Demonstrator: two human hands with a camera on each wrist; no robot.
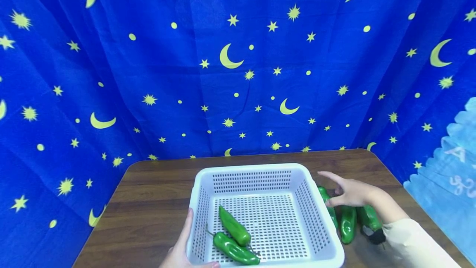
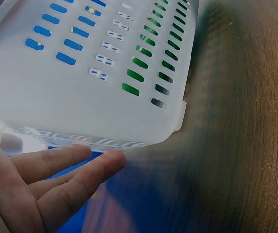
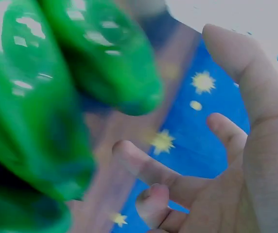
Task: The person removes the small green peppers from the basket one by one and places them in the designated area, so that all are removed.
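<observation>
A white plastic basket [image 1: 253, 168] with slotted walls sits on the table, two green chili peppers [image 1: 234, 226] lying inside at its left. At the basket's front left corner is my left hand [image 1: 181, 246], its fingers along the outer wall. In the left wrist view, the extended fingertips [image 2: 111, 162] meet the basket's edge. Over several green peppers [image 1: 348, 224] right of the basket, my right hand [image 1: 353, 193] spreads its thumb and fingers, holding nothing. The right wrist view shows glossy peppers [image 3: 27, 97] beside that hand, its fingers apart from them.
The brown wooden table [image 1: 156, 202] extends to both sides of the basket. Behind it hangs a blue cloth [image 1: 208, 86] with yellow moons and stars. A light blue panel [image 1: 450, 177] with white markings is at the right. A dark object [image 1: 376, 236] shows by my right wrist.
</observation>
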